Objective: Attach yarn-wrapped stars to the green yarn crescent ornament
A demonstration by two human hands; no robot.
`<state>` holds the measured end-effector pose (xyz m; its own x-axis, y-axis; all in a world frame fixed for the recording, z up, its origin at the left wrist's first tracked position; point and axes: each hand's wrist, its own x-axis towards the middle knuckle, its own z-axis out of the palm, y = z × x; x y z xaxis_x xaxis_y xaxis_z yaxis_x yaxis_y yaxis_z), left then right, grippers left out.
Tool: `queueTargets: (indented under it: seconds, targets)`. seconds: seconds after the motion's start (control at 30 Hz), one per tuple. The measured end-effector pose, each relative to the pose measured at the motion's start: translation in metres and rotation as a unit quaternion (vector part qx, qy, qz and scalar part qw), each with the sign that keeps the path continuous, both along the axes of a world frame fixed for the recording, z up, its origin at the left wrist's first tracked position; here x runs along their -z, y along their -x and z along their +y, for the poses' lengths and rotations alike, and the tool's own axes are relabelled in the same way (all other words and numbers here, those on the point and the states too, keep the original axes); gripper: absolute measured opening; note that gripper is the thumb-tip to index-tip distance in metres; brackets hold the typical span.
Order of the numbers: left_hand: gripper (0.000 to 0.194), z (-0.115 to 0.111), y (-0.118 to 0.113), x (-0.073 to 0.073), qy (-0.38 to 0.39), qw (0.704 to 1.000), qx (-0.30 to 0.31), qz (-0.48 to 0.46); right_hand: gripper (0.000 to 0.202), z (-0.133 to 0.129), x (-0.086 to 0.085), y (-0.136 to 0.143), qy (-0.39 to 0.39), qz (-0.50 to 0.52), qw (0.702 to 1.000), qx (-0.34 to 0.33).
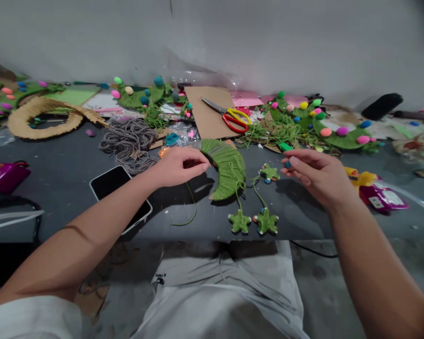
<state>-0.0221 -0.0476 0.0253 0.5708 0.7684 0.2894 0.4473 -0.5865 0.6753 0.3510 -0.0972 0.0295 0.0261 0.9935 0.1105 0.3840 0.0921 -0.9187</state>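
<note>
My right hand [318,176] pinches a small teal pompom [287,164] between thumb and fingers, just right of a small green yarn star [269,173]. My left hand [185,165] hovers beside the green yarn-wrapped crescent moon [229,172], its fingertips closed together; whether anything is in them is hidden. A loose strand of green yarn [195,207] curves out below that hand. From the moon, yarn cords run to the stars. Two more stars, a left one [239,221] and a right one [266,221], lie nearer the table edge, with small pompoms on some points.
Behind lie grey yarn [127,141], scissors [226,115] on cardboard [207,123], and pompom-trimmed green crescents [342,137]. A phone [115,188] rests under my left forearm. Purple glue guns stand at the left [7,181] and right [383,195].
</note>
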Motion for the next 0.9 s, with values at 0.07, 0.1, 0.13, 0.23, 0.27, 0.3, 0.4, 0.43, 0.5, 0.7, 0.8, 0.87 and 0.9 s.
queueTargets:
  seconds: [0.07,0.1,0.13,0.23,0.27,0.3,0.4,0.43,0.5,0.7,0.8,0.87,0.9]
  targets:
    - [0.026,0.000,0.001,-0.001,0.016,1.000,-0.004,-0.010,0.036,0.004,-0.006,0.014,0.003,0.043,0.999,-0.015]
    - [0.027,0.001,0.001,-0.001,0.022,1.000,-0.006,-0.015,0.036,0.007,-0.010,0.019,0.001,0.060,0.998,-0.018]
    - [0.027,0.001,0.002,0.000,0.027,0.999,-0.007,-0.019,0.035,0.010,-0.015,0.023,-0.002,0.074,0.997,-0.020]
    - [0.026,0.001,0.003,0.000,0.035,0.999,-0.008,-0.031,0.031,0.017,-0.029,0.031,-0.018,0.105,0.994,-0.028]
    - [0.025,0.001,0.002,-0.001,0.039,0.999,-0.008,-0.036,0.030,0.019,-0.034,0.034,-0.025,0.110,0.993,-0.031]
    - [0.025,0.000,0.002,-0.002,0.045,0.998,-0.010,-0.042,0.029,0.021,-0.038,0.038,-0.032,0.111,0.993,-0.032]
    - [0.025,-0.004,0.000,-0.006,0.101,0.991,-0.014,-0.084,0.030,0.025,-0.046,0.057,-0.060,0.069,0.994,-0.060]
    - [0.028,-0.005,-0.001,-0.008,0.136,0.984,-0.010,-0.112,0.032,0.025,-0.047,0.066,-0.067,0.049,0.993,-0.080]
    - [0.037,-0.009,-0.001,-0.011,0.224,0.959,0.017,-0.174,0.033,0.027,-0.047,0.088,-0.079,0.022,0.988,-0.132]
    - [0.049,-0.013,0.003,-0.014,0.415,0.859,0.088,-0.288,0.027,0.030,-0.042,0.138,-0.171,-0.038,0.954,-0.243]
    - [0.041,-0.011,0.004,-0.012,0.435,0.843,0.076,-0.309,0.017,0.031,-0.038,0.144,-0.225,-0.071,0.932,-0.276]
    - [0.038,-0.009,0.004,-0.010,0.445,0.835,0.068,-0.316,0.017,0.032,-0.035,0.146,-0.243,-0.086,0.922,-0.287]
    - [0.037,-0.008,0.004,-0.010,0.447,0.834,0.066,-0.316,0.018,0.033,-0.033,0.147,-0.249,-0.095,0.919,-0.291]
